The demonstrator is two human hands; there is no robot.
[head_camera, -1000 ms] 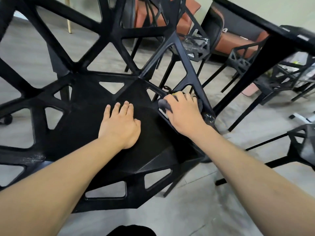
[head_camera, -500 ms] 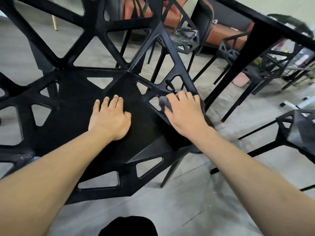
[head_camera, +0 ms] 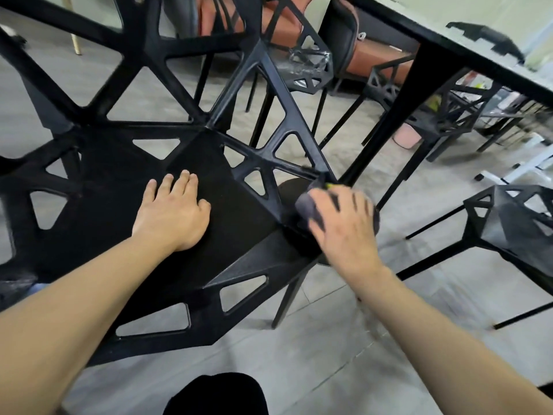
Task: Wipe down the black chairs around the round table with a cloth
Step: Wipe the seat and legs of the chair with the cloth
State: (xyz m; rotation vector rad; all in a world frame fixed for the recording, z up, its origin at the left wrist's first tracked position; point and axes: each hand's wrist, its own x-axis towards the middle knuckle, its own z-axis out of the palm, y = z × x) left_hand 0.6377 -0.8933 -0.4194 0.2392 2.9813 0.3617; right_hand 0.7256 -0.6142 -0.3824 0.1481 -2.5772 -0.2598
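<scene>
A black chair (head_camera: 113, 187) with triangular cut-outs fills the left and middle of the view, its seat facing me. My left hand (head_camera: 173, 214) lies flat on the seat, fingers together, holding nothing. My right hand (head_camera: 341, 226) is at the seat's right edge where the side frame meets it, blurred by motion. It is closed on a grey cloth (head_camera: 308, 206) with a bit of yellow-green showing at the top. The cloth presses against the chair's edge.
A black table (head_camera: 425, 73) runs along the upper right, with its leg just beyond my right hand. More black chairs stand at the right (head_camera: 508, 223) and behind (head_camera: 302, 64), under the table. Orange-brown seats are at the back. The floor is grey tile.
My right hand with the cloth has slid down along the chair's right side frame toward the front corner of the seat. My left hand has stayed flat on the seat.
</scene>
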